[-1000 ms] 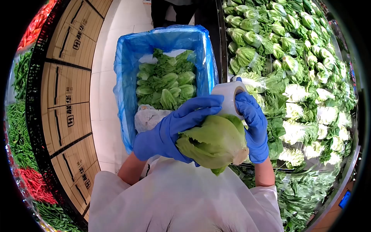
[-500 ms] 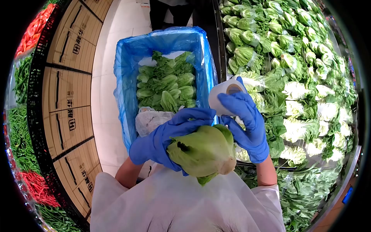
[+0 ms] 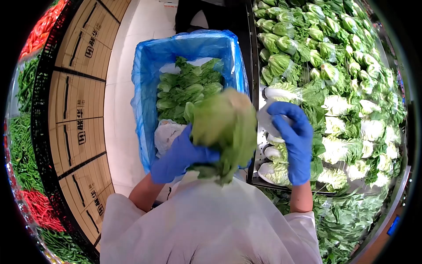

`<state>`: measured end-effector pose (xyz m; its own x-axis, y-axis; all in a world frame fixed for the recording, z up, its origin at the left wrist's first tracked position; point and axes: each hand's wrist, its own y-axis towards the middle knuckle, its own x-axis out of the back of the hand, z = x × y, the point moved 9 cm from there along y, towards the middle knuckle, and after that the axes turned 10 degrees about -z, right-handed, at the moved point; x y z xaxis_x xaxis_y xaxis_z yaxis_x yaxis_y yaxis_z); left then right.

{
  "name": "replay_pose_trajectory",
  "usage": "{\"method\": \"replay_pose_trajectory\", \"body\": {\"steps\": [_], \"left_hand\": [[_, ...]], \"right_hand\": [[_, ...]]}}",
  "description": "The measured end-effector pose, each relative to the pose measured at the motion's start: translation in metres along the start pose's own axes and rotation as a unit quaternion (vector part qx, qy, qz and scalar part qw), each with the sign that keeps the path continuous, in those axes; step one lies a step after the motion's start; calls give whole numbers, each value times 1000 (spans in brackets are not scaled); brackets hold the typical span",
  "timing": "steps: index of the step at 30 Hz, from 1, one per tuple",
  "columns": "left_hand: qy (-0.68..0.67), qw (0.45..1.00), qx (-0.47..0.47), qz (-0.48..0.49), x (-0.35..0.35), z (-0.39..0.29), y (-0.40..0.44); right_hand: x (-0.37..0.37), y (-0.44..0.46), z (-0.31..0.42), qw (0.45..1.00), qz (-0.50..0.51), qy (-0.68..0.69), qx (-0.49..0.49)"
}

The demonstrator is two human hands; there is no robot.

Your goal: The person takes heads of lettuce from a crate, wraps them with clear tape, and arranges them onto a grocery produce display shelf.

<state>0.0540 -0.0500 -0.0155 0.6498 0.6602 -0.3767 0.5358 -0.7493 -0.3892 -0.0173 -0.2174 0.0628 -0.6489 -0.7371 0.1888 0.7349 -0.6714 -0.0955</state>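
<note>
My left hand (image 3: 182, 156), in a blue glove, grips a head of lettuce (image 3: 226, 127) from its left and lower side. The lettuce is blurred, with its pale stem end up and its leaves hanging toward me, above the near right part of the crate. To the right, my right hand (image 3: 292, 138), also blue-gloved, holds a roll of clear tape (image 3: 269, 119) by its ring. Hand and roll are over the edge of the vegetable shelf, apart from the lettuce.
A blue-lined crate (image 3: 147, 97) holds green lettuces (image 3: 178, 99) and a crumpled clear bag (image 3: 167, 134). The shelf on the right bears rows of leafy heads (image 3: 325, 75). Cartons (image 3: 72, 127) and peppers (image 3: 27, 163) line the left. A person's dark-clothed legs (image 3: 211, 17) stand beyond the crate.
The lettuce has swung upward, its stem end turning from lower right to the top. My right hand has moved right with the tape. Beyond the crate, the person's legs have shifted right.
</note>
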Motion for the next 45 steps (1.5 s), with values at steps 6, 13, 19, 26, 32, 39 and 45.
{"method": "replay_pose_trajectory", "body": {"steps": [6, 13, 19, 26, 32, 39, 45], "left_hand": [[-62, 976, 94, -185, 24, 30, 23], [-374, 925, 57, 18, -31, 12, 29], [-194, 978, -60, -58, -16, 15, 28], [-29, 962, -180, -205, -5, -3, 31], [-91, 966, -100, -221, 10, 11, 33], [-255, 966, 47, -15, 0, 50, 34], [-465, 875, 127, 50, -23, 22, 21]], "right_hand": [[-17, -24, 56, 974, 80, -169, 127], [-62, -11, 48, 931, 114, -280, 207], [-64, -16, 58, 892, 52, -359, 269], [-70, -26, 63, 811, -38, -480, 333], [-70, -18, 52, 858, 40, -434, 272], [-58, -8, 24, 953, 212, -126, -175], [-27, 7, 23, 945, 190, -129, -232]]}}
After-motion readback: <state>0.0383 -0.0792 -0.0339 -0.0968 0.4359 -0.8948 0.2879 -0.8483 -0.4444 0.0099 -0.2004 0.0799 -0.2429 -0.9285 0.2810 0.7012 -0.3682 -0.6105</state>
